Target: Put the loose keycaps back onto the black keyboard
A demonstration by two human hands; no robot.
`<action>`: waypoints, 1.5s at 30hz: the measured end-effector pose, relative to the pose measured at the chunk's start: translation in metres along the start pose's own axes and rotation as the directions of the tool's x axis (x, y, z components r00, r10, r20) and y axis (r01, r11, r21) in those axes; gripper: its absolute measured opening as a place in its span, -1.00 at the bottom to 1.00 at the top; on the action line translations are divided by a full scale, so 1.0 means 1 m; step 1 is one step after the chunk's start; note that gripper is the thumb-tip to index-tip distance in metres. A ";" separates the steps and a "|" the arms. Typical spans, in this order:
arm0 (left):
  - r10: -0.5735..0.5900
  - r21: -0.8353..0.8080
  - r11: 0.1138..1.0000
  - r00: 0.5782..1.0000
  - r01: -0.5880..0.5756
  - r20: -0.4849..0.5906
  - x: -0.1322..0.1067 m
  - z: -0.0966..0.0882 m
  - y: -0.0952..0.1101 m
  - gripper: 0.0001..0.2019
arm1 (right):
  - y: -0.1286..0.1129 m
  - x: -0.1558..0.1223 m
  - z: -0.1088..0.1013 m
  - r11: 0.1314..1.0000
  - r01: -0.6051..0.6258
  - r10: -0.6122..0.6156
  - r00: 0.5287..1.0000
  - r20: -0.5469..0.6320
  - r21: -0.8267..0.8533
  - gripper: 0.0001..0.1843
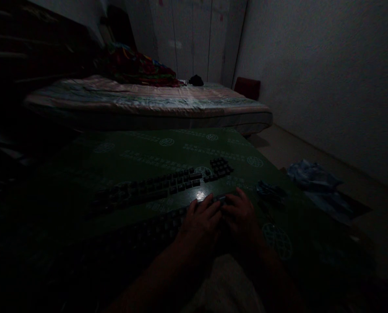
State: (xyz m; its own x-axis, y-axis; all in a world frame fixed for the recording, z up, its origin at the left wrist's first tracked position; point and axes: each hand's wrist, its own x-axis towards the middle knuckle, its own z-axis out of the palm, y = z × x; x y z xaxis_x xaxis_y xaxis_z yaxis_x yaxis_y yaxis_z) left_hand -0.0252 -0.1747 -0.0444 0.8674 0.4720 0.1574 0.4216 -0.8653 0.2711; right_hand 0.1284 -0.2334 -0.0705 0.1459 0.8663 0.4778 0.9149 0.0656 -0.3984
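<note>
A dark keyboard point(142, 234) lies along the near side of a green table point(177, 154), its left part sunk in shadow. My left hand point(200, 219) is closed over the keyboard's right part, its bent fingers reaching toward the far edge. Close beside it, my right hand point(242, 215) is closed at the right end, fingers curled inward. Dimness hides both thumbs and whatever small part may be under the fingertips. Beyond the keyboard, loose black keycaps point(181, 179) lie in rows, with a separate block of number-pad keycaps point(220, 167) to their right.
A crumpled dark cloth point(270, 191) lies on the table right of my hands. Past the far table edge stands a bed point(168, 102) with a red patterned blanket point(142, 69). Pale fabric point(314, 174) lies beyond the table's right edge, near the wall point(327, 65).
</note>
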 end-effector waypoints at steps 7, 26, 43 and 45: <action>-0.026 0.029 0.999 0.999 0.027 -0.037 0.003 0.004 0.007 -0.64 | -0.003 0.000 -0.002 1.000 0.004 -0.004 1.000 -0.025 0.019 -0.79; -0.001 0.026 1.000 0.986 0.006 -0.169 0.004 0.011 -0.006 -0.69 | -0.023 -0.005 0.004 0.990 -0.139 0.138 0.989 -0.052 -0.017 -0.83; -0.032 0.005 0.999 0.985 0.033 -0.172 0.002 0.016 -0.007 -0.61 | -0.027 -0.008 0.010 0.988 -0.150 0.144 0.981 -0.132 -0.036 -0.83; -0.029 0.002 1.000 0.985 0.030 -0.171 0.002 0.016 -0.008 -0.59 | -0.026 -0.008 0.010 0.988 -0.150 0.143 0.981 -0.130 -0.046 -0.83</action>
State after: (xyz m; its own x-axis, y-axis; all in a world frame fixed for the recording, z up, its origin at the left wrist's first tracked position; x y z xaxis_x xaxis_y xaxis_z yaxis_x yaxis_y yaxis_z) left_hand -0.0222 -0.1692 -0.0615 0.7965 0.5193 0.3098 0.4481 -0.8509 0.2742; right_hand 0.0991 -0.2374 -0.0720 0.3232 0.7948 0.5136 0.8988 -0.0879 -0.4294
